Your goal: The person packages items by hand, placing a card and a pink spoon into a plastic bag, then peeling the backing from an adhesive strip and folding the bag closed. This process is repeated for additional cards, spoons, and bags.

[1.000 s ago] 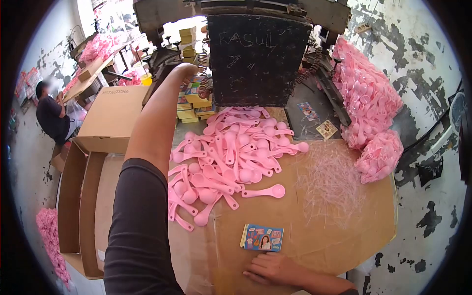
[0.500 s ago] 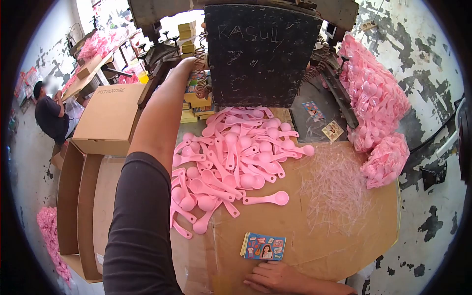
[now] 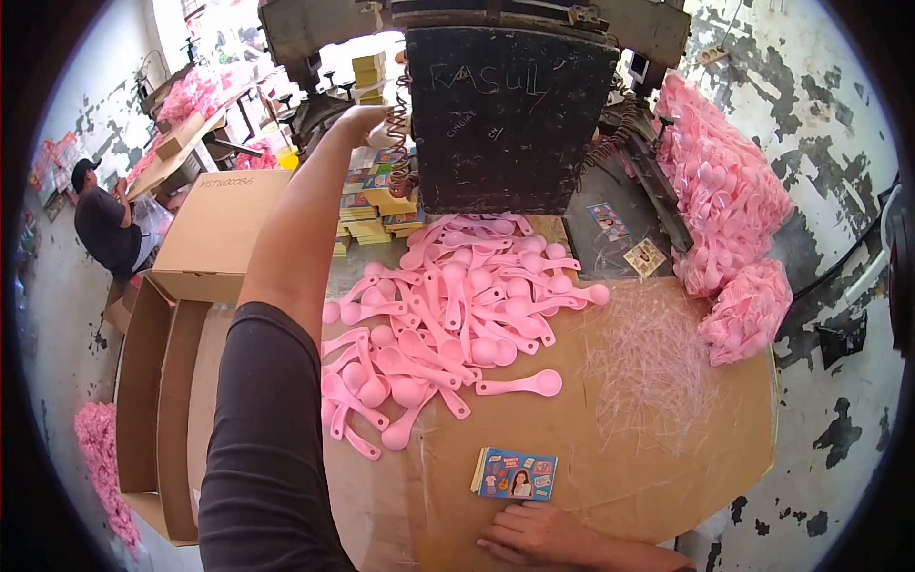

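Observation:
My left hand [image 3: 367, 119] reaches far forward beside a coil spring [image 3: 398, 124] at the black panel's left edge. Its fingers are mostly hidden there, so I cannot make out what they hold. Just below it stand stacked bundles of printed cards [image 3: 367, 205]. Close to me, my right hand [image 3: 534, 534] rests on the cardboard-covered table [image 3: 505, 419] with its fingers laid out loosely and nothing visible in them. Right above those fingers lies a small stack of blue picture cards [image 3: 515, 475]. A heap of pink measuring spoons [image 3: 457, 305] covers the middle, with a single pink spoon [image 3: 519, 383] apart from it.
The black panel [image 3: 510, 114] of a machine rises behind the heap. Clear plastic strips [image 3: 653, 372] lie on the right, near bagged pink spoons [image 3: 720, 181]. An open carton [image 3: 138, 400] and a closed box [image 3: 221, 219] stand left. Another person [image 3: 107, 224] works farther back.
My view has shifted slightly. My left arm has moved a little, uncovering more of the card bundles beside it. My right hand stays by the card stack.

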`<state>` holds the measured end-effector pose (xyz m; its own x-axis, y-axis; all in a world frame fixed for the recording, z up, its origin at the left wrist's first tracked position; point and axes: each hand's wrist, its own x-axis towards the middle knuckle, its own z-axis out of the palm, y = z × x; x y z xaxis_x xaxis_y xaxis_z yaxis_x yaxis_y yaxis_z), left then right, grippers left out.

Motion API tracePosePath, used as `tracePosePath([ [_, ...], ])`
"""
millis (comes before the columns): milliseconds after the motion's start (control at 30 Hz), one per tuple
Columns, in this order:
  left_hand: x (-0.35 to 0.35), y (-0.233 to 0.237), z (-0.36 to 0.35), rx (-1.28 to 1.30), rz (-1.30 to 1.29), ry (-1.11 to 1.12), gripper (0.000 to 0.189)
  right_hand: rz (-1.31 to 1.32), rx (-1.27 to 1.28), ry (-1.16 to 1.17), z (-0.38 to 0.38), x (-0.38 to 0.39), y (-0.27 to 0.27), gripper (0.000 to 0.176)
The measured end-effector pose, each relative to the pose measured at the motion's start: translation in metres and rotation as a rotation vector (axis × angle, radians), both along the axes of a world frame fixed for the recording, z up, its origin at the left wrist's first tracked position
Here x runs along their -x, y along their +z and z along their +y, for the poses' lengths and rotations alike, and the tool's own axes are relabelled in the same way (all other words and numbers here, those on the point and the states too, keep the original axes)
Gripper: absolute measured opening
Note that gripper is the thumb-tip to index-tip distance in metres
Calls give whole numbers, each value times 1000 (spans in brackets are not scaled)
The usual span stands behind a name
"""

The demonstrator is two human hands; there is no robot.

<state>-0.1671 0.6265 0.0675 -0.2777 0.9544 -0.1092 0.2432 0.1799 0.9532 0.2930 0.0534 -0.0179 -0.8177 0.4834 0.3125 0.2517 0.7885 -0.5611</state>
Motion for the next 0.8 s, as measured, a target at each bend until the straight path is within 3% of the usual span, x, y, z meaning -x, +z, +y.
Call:
tracePosePath([
  [133,3,52,-57,-71,114,22,44,25,-53,-3,-3,0,-9,16],
  [200,13,76,-86,-148,396,95,49,-1,-63,2,-6,-1,-10,17],
  [267,17,98,-130,-192,407,17,55,-17,-99,7,-9,-2,-11,18],
  [300,6,117,-166,-120,555,75,54,-14,-131,9,-11,-2,-12,18],
  [367,30,119,-198,-179,613,32,53,19,-222,11,-16,-3,-10,18],
  [533,29,118,-369,-214,550,-38,49,48,-472,70,-34,-10,34,16],
  [633,1,91,-482,-285,290,-122,37,-4,-436,11,-18,-16,84,15],
  [667,-6,78,-512,-288,180,-122,35,43,-502,-66,0,-10,105,16],
  [733,-21,42,-561,-520,297,-224,43,76,-773,-150,61,-2,142,28],
  [800,-45,22,-605,-595,435,-275,54,206,-719,-267,130,28,196,43],
])
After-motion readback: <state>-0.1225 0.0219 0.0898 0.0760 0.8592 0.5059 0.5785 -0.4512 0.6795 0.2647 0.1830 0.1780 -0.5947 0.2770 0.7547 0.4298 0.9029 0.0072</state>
